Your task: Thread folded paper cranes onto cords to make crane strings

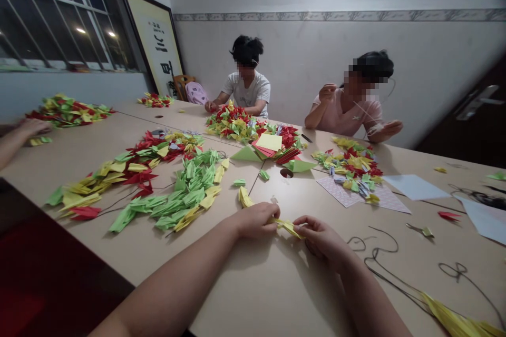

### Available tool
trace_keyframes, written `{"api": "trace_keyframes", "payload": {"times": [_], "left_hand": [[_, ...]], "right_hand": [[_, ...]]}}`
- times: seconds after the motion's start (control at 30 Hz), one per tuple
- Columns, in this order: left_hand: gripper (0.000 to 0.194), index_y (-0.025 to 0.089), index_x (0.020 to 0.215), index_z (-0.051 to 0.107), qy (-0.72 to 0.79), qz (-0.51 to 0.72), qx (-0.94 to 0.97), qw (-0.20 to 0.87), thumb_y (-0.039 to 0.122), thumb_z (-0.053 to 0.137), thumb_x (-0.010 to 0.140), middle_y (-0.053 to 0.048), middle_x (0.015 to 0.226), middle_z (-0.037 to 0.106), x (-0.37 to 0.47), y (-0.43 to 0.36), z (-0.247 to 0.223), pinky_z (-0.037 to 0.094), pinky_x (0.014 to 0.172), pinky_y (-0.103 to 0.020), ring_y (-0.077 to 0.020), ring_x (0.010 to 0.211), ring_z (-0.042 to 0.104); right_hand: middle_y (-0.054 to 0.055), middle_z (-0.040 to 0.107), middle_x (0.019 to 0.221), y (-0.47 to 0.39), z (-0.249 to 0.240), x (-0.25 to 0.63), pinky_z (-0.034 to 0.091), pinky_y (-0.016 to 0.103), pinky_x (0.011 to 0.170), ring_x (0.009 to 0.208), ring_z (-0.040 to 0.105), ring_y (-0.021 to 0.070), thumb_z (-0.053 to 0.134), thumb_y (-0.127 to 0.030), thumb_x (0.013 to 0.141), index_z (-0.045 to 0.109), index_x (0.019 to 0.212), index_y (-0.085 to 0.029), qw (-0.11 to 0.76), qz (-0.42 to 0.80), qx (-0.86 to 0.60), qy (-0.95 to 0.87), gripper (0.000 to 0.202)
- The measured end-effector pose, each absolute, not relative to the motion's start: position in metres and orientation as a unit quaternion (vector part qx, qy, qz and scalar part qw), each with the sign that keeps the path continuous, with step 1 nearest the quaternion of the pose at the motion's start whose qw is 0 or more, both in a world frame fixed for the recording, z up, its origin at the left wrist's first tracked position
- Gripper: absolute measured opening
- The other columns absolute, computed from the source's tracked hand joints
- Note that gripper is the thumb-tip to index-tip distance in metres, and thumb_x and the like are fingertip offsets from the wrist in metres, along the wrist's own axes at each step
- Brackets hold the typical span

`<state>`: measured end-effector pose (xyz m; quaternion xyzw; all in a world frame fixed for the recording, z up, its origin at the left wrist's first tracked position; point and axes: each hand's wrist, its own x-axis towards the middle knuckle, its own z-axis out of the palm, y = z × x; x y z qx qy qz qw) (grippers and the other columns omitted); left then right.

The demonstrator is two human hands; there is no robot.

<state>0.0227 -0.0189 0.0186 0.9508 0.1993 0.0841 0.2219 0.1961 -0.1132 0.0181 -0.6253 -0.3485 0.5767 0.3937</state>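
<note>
Between my hands, above the near part of the table, is a yellow folded paper piece (288, 227). My left hand (259, 219) pinches its left end, and the fingers of my right hand (318, 237) close on its right end. Other yellow folded pieces (245, 197) lie just beyond my left hand. Two small green folded pieces (239, 182) rest farther up the table. A dark cord (379, 253) curls on the tabletop to the right of my right hand.
Strings of green folded paper (177, 189) lie at left. Mixed paper piles (233, 124) and square sheets (269, 142) sit mid-table. Two people (247, 89) sit across; another person's hand (35, 126) is at far left. White sheets (415, 187) and a yellow bundle (454, 318) lie right.
</note>
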Motion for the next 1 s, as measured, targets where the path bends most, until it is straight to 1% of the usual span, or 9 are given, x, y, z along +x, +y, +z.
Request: {"api": "trace_keyframes", "payload": {"times": [0.1, 0.23, 0.33, 0.53, 0.6, 0.7, 0.83, 0.9, 1.0], "left_hand": [[0.011, 0.018, 0.085, 0.045, 0.195, 0.087, 0.952, 0.22, 0.019, 0.046, 0.075, -0.003, 0.085, 0.053, 0.022, -0.019, 0.019, 0.039, 0.07, -0.024, -0.0155, 0.079, 0.049], [0.013, 0.018, 0.086, 0.045, 0.188, 0.091, 0.953, 0.219, 0.02, 0.048, 0.073, -0.003, 0.085, 0.053, 0.022, -0.019, 0.017, 0.039, 0.071, -0.024, -0.016, 0.079, 0.049], [0.015, 0.017, 0.087, 0.045, 0.189, 0.09, 0.951, 0.227, 0.02, 0.049, 0.073, -0.003, 0.085, 0.053, 0.022, -0.019, 0.016, 0.039, 0.07, -0.024, -0.0158, 0.079, 0.049], [0.01, 0.018, 0.086, 0.044, 0.205, 0.086, 0.943, 0.247, 0.022, 0.045, 0.077, -0.002, 0.084, 0.051, 0.022, -0.018, 0.016, 0.039, 0.069, -0.024, -0.015, 0.079, 0.048], [0.009, 0.018, 0.086, 0.043, 0.209, 0.086, 0.942, 0.248, 0.022, 0.043, 0.078, -0.002, 0.083, 0.051, 0.023, -0.018, 0.016, 0.039, 0.069, -0.024, -0.0147, 0.078, 0.048], [0.009, 0.018, 0.087, 0.043, 0.208, 0.089, 0.943, 0.242, 0.022, 0.041, 0.079, -0.002, 0.084, 0.051, 0.023, -0.017, 0.014, 0.039, 0.071, -0.024, -0.0147, 0.079, 0.049], [0.009, 0.018, 0.087, 0.045, 0.199, 0.086, 0.948, 0.233, 0.021, 0.041, 0.079, -0.003, 0.085, 0.053, 0.024, -0.016, 0.014, 0.039, 0.071, -0.024, -0.0151, 0.079, 0.049], [0.009, 0.018, 0.086, 0.046, 0.199, 0.082, 0.948, 0.234, 0.02, 0.041, 0.078, -0.003, 0.086, 0.053, 0.024, -0.016, 0.014, 0.04, 0.072, -0.025, -0.0154, 0.08, 0.049], [0.011, 0.018, 0.086, 0.046, 0.203, 0.077, 0.947, 0.238, 0.019, 0.042, 0.076, -0.003, 0.087, 0.054, 0.024, -0.016, 0.015, 0.04, 0.073, -0.025, -0.0159, 0.081, 0.05]], "right_hand": [[-0.006, 0.046, 0.047, -0.113, 0.019, 0.195, 0.009, 0.02, 0.035, 0.031, 0.023, 0.0004, 0.068, -0.042, 0.054, 0.053, 0.075, -0.016, 0.395, 0.573, -0.625, -0.353, 0.036], [-0.005, 0.05, 0.05, -0.111, 0.018, 0.193, 0.011, 0.02, 0.036, 0.033, 0.023, 0.0009, 0.068, -0.041, 0.054, 0.056, 0.078, -0.015, 0.384, 0.566, -0.635, -0.359, 0.037], [-0.005, 0.048, 0.047, -0.109, 0.015, 0.192, 0.013, 0.02, 0.037, 0.033, 0.025, 0.0017, 0.067, -0.041, 0.056, 0.056, 0.078, -0.015, 0.377, 0.565, -0.638, -0.363, 0.036], [-0.004, 0.05, 0.053, -0.109, 0.012, 0.192, 0.021, 0.019, 0.04, 0.041, 0.037, 0.0041, 0.066, -0.04, 0.056, 0.054, 0.072, -0.015, 0.4, 0.544, -0.633, -0.379, 0.033], [-0.004, 0.049, 0.051, -0.109, 0.011, 0.193, 0.019, 0.019, 0.039, 0.04, 0.035, 0.004, 0.066, -0.041, 0.055, 0.053, 0.072, -0.015, 0.397, 0.549, -0.633, -0.374, 0.033], [-0.006, 0.046, 0.047, -0.107, 0.007, 0.195, 0.015, 0.02, 0.038, 0.035, 0.028, 0.0029, 0.067, -0.044, 0.053, 0.053, 0.074, -0.016, 0.4, 0.554, -0.633, -0.365, 0.037], [-0.005, 0.047, 0.049, -0.103, 0.0, 0.198, 0.012, 0.021, 0.037, 0.033, 0.023, 0.0017, 0.067, -0.051, 0.051, 0.053, 0.076, -0.016, 0.42, 0.546, -0.623, -0.371, 0.045], [-0.004, 0.05, 0.053, -0.104, 0.0, 0.198, 0.012, 0.021, 0.037, 0.034, 0.023, 0.0015, 0.067, -0.051, 0.052, 0.052, 0.076, -0.016, 0.426, 0.543, -0.613, -0.385, 0.045], [-0.005, 0.049, 0.054, -0.107, 0.005, 0.198, 0.012, 0.02, 0.037, 0.034, 0.024, 0.0014, 0.065, -0.051, 0.058, 0.051, 0.077, -0.017, 0.437, 0.537, -0.604, -0.394, 0.042]]}}
